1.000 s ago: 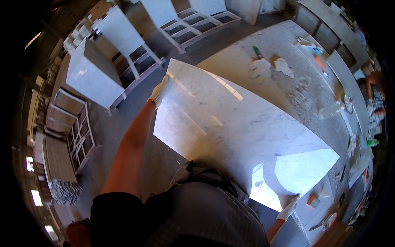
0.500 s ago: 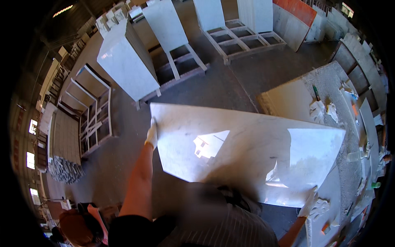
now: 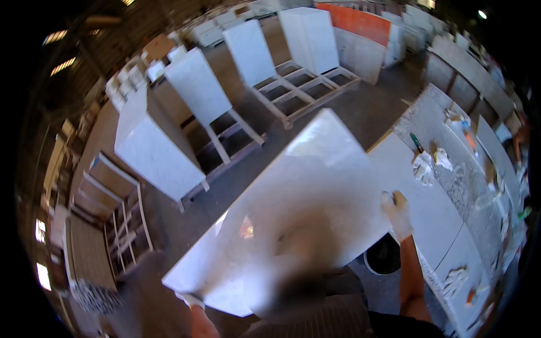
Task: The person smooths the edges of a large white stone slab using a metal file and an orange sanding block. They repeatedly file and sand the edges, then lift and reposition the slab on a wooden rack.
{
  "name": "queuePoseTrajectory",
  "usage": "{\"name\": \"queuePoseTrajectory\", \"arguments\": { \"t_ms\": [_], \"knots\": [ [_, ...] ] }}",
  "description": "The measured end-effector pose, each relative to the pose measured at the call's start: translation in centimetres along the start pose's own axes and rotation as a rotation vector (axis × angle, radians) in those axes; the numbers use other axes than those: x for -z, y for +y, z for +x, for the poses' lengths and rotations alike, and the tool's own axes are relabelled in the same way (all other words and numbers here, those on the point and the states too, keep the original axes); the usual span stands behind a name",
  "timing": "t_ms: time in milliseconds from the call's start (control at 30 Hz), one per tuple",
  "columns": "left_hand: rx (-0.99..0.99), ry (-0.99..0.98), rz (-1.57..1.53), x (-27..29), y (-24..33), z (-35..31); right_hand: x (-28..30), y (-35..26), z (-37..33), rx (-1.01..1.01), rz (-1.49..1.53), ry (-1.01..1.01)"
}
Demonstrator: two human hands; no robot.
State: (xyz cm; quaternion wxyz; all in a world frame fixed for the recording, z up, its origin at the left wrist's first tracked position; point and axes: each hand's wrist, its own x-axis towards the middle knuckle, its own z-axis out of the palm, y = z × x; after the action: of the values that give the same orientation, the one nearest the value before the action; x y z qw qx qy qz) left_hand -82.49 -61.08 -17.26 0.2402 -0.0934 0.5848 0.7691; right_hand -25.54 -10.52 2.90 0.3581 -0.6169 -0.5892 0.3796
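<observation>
A large glossy white stone slab [image 3: 315,163] lies slantwise before me, one corner pointing to the far side and its surface reflecting light. My left hand [image 3: 191,300], in a pale glove, grips its near left corner; the slab hides most of the fingers. At the slab's right edge is my right hand [image 3: 398,214], also in a pale glove, closed on that edge. Beside the right hand stands a worktable [image 3: 431,211] with pale flat slabs on top. White gloves [image 3: 422,169] lie on it near a green-handled tool [image 3: 416,142].
Upright white slabs [image 3: 155,146] lean on racks at the far left, with another slatted rack [image 3: 307,101] behind. A metal frame [image 3: 127,225] and stacked strips [image 3: 93,259] stand at left. Under the table edge sits a dark bucket [image 3: 383,256]. An orange-topped panel [image 3: 355,25] stands farther back.
The slab has turned counterclockwise, its right side swinging away from me. My left hand has come nearer to me; my right hand has moved farther away. My view has shifted too.
</observation>
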Motion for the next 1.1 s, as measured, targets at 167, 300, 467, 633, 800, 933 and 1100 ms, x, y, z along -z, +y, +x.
{"name": "queuePoseTrajectory", "arguments": {
  "t_ms": [167,300,467,633,800,933,1100],
  "knots": [
    [-0.063,0.088,-0.277,3.0,-1.5,-1.3,-9.3,-7.4,5.8,0.198,-0.050,-0.094],
    [-0.191,0.122,-0.469,1.3,0.2,0.4,-15.3,-8.2,12.3,0.186,0.094,-0.151],
    [-0.308,0.443,-0.415,-0.6,1.7,2.7,-22.4,-12.0,19.2,0.299,0.166,-0.182],
    [-0.422,0.597,-0.373,-4.7,3.9,5.6,-28.0,-13.2,25.3,0.434,0.195,-0.176],
    [-0.447,0.608,-0.364,-10.4,6.2,12.8,-31.6,-11.1,31.2,0.231,0.327,-0.082],
    [-0.446,0.451,-0.334,-17.4,9.5,21.2,-34.5,-12.8,34.0,0.180,0.418,0.064],
    [-0.400,0.388,-0.245,-25.6,13.1,34.4,-33.9,-13.0,36.8,0.005,0.369,0.233]
  ]
}}
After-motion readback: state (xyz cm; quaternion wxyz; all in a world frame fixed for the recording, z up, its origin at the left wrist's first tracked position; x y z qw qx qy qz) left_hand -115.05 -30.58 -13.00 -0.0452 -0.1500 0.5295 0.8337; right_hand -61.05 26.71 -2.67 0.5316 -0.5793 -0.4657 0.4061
